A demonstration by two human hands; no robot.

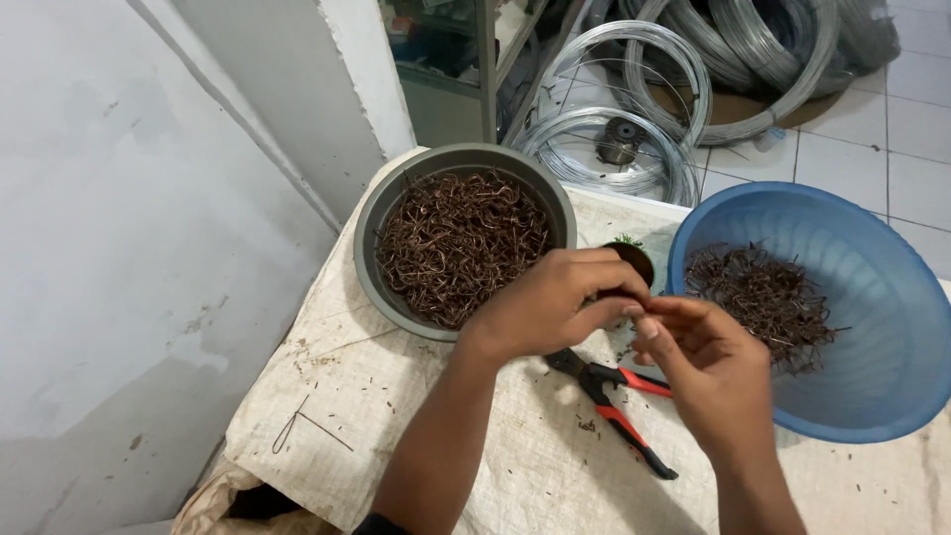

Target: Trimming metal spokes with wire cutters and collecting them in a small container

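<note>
1. Covering the bench (pixel 475 466) was a woven off-white sack cloth, scattered with small wire offcuts; it carried every item listed below.
2. Coils of grey steel wire (pixel 634 119) lay on the tiled floor beyond the bench, well apart from the hands.
3. A blue plastic basin (pixel 882 327) stood at the right and held a small heap of short brown wire pieces (pixel 763 297).
4. A grey bowl (pixel 369 238) stood at the left, filled nearly to the rim with a tangle of curled brown wire hooks (pixel 456 243).
5. The left hand (pixel 550 302) was raised between the two vessels. Its grip was closed, thumb against fingertips, on what appeared to be one small wire piece; the piece itself was too small to make out.
6. The right hand (pixel 708 362) met the left at the fingertips, its grip likewise pinched nearly shut at the same spot. Whether it held the same piece could not be told.
7. Red-and-black pliers (pixel 619 401) lay on the cloth directly beneath the hands, untouched.
8. A small dark pot (pixel 634 260) sat just behind the left hand, between bowl and basin.
9. Judged procedure: hold the piece firmly in one pinch, work it with the other, and keep both hands over the cloth so that a dropped piece stays recoverable.
</note>
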